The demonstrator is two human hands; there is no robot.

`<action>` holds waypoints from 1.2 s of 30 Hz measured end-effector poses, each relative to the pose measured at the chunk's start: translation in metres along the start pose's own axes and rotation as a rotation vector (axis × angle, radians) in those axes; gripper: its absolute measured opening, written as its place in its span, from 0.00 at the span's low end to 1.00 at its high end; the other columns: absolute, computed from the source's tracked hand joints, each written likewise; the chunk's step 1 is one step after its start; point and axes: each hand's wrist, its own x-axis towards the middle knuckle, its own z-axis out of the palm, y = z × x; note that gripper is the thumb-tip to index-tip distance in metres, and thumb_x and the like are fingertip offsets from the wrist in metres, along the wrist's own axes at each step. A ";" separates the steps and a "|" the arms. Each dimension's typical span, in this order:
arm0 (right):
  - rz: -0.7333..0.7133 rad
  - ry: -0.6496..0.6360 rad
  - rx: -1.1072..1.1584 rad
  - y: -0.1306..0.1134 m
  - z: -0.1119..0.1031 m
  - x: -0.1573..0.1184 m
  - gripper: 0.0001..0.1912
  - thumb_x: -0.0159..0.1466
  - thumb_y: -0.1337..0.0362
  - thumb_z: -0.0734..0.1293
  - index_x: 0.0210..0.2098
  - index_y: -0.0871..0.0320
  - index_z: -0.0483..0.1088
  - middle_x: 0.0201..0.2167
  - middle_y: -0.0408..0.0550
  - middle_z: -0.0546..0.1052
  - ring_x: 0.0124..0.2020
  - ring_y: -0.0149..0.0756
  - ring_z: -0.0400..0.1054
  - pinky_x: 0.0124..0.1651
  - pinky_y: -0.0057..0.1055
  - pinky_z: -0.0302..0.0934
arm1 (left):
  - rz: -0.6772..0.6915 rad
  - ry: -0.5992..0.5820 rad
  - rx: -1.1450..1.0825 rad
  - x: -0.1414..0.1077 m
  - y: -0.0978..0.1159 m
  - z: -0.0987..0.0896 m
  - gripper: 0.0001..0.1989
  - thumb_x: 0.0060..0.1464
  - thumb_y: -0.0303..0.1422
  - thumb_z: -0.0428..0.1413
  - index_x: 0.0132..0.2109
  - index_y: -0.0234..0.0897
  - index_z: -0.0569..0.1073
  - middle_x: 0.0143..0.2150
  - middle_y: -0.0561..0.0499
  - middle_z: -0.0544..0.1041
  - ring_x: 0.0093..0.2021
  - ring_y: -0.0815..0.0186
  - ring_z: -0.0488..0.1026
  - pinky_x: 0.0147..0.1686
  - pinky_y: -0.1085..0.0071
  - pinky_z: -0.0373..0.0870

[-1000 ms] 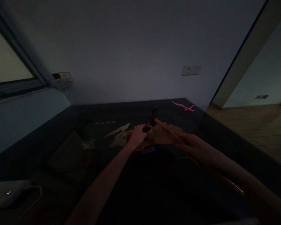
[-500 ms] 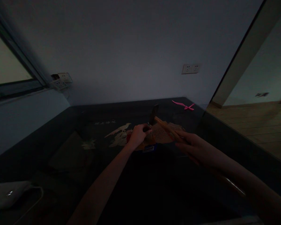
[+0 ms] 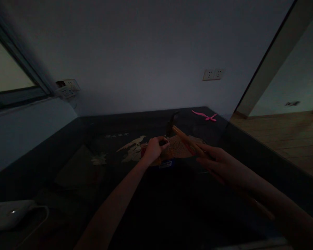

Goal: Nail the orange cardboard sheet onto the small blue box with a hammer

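My right hand [image 3: 219, 161] is wrapped round the wooden handle of a hammer [image 3: 185, 137]. Its dark head is tilted just above and beside the fingers of my left hand [image 3: 154, 148]. Thumb and forefinger of that hand are pinched together; what sits between them is too small and dark to name. Below them lies a brown piece with a speckled, perforated-looking surface [image 3: 179, 147]. A blue patch with white print [image 3: 167, 164] shows at the near edge, and something red [image 3: 143, 148] is partly hidden behind my left hand.
The dark glossy tabletop [image 3: 106, 194] carries a pale printed bird picture [image 3: 133, 146]. A pink ribbon-like strip [image 3: 210, 118] rests at the far right corner. At the near left is a white device with a cord [image 3: 10, 215]. A wall with sockets [image 3: 212, 74] stands behind the table.
The hammer head has tipped up slightly, its far end now higher and further right. My left hand stays in its place, still pinched.
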 end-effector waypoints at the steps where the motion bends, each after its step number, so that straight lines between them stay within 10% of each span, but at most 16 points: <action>1: 0.004 -0.002 -0.014 0.000 0.000 0.001 0.19 0.58 0.66 0.63 0.50 0.56 0.68 0.37 0.44 0.76 0.34 0.38 0.70 0.35 0.30 0.65 | 0.001 0.003 0.013 0.000 0.000 0.000 0.05 0.49 0.30 0.57 0.35 0.34 0.75 0.34 0.49 0.79 0.34 0.66 0.75 0.35 0.73 0.68; 14: 0.067 0.009 -0.017 0.008 0.003 0.000 0.16 0.58 0.65 0.63 0.46 0.56 0.70 0.23 0.40 0.73 0.18 0.29 0.63 0.18 0.23 0.56 | 0.006 0.008 0.025 -0.001 0.001 -0.002 0.06 0.49 0.30 0.57 0.36 0.36 0.75 0.36 0.49 0.79 0.36 0.65 0.75 0.38 0.71 0.69; 21: 0.053 0.027 0.001 0.009 0.003 0.000 0.17 0.57 0.64 0.64 0.46 0.56 0.70 0.34 0.44 0.76 0.33 0.38 0.70 0.32 0.30 0.65 | -0.021 -0.011 -0.024 -0.001 0.001 -0.003 0.06 0.49 0.30 0.57 0.36 0.34 0.76 0.35 0.48 0.79 0.35 0.65 0.75 0.36 0.72 0.70; 36: 0.047 0.007 -0.012 0.007 0.003 0.001 0.17 0.57 0.63 0.64 0.46 0.56 0.71 0.31 0.43 0.76 0.28 0.35 0.68 0.25 0.26 0.61 | -0.043 0.015 -0.032 0.001 0.000 -0.002 0.05 0.49 0.30 0.57 0.34 0.35 0.76 0.33 0.49 0.79 0.34 0.65 0.75 0.36 0.71 0.69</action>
